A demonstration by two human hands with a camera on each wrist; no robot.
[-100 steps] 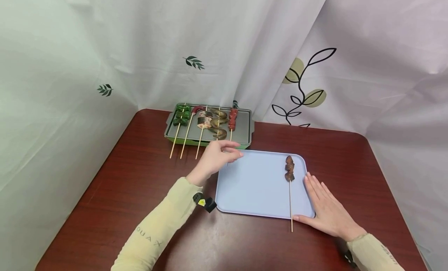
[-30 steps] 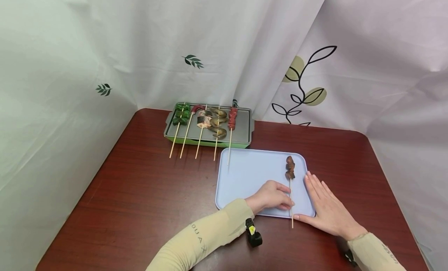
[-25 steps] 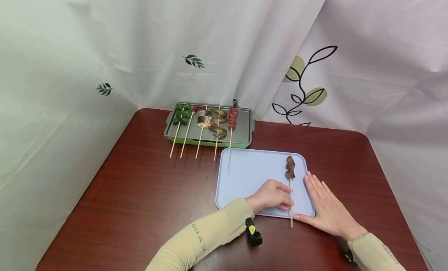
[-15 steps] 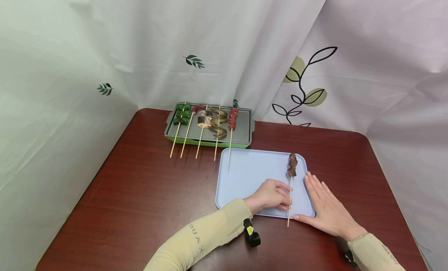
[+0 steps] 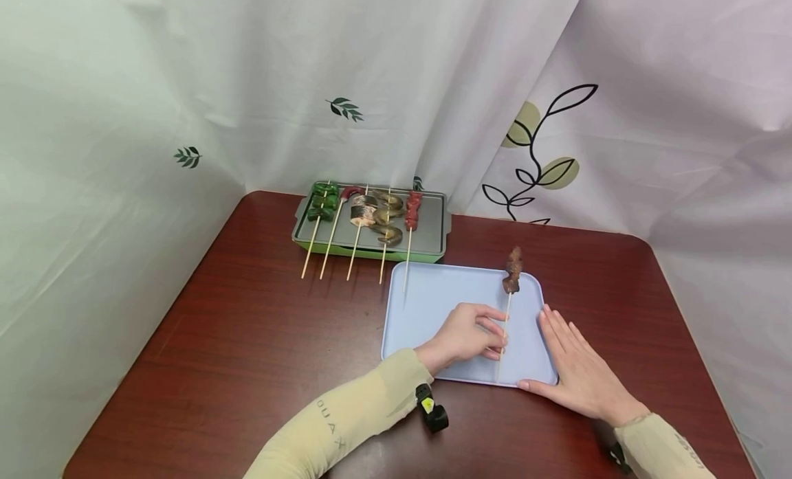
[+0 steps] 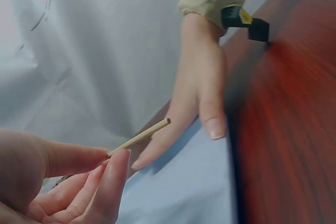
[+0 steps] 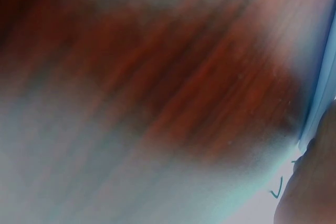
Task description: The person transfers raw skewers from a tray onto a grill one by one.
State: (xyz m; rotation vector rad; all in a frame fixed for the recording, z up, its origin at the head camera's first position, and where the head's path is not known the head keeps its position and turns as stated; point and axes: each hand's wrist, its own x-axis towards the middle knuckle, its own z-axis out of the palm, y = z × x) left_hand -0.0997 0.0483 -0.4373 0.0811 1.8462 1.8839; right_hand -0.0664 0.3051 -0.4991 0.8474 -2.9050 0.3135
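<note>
My left hand (image 5: 468, 333) pinches the stick of a brown meat skewer (image 5: 512, 271) between thumb and fingers, over the pale blue tray (image 5: 427, 293). In the left wrist view the bare stick end (image 6: 147, 134) juts out past the fingertips, while the meat is hidden behind the hand. My right hand (image 5: 584, 376) lies with straight fingers along the tray's right edge, its thumb at the front right corner. Only a dark blurred part of the right hand (image 7: 310, 182) shows in the right wrist view, beside the tray's edge.
Behind the tray stands a grey-topped green grill (image 5: 430, 238). On it lie green pepper (image 5: 323, 203), dark red (image 5: 351, 192), fish-like (image 5: 363, 211), shrimp (image 5: 388, 218) and red meat (image 5: 412, 211) skewers, sticks toward me. The red meat skewer's stick overhangs the tray. White curtains surround the table.
Earlier my left hand was near the grill and the brown skewer lay on the tray. The hand then gripped its stick, and has now lifted it, moving slightly left and away from me. Right hand unmoved.
</note>
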